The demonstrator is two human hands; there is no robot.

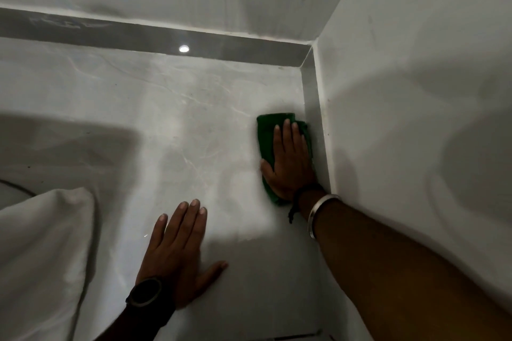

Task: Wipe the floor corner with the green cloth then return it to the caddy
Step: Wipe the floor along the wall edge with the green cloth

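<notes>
The green cloth (266,130) lies folded flat on the pale marble floor, close against the right skirting and a short way in front of the floor corner (306,63). My right hand (291,163) presses down on it with the palm flat and fingers stretched forward; most of the cloth is hidden under the hand. My left hand (177,255) rests flat on the bare floor nearer to me, fingers spread, holding nothing. The caddy is not in view.
White walls meet at the corner, with a grey skirting strip (138,36) along the back wall and one along the right wall. White bedding or fabric (44,252) hangs at the lower left. A ceiling light reflects on the skirting (183,48).
</notes>
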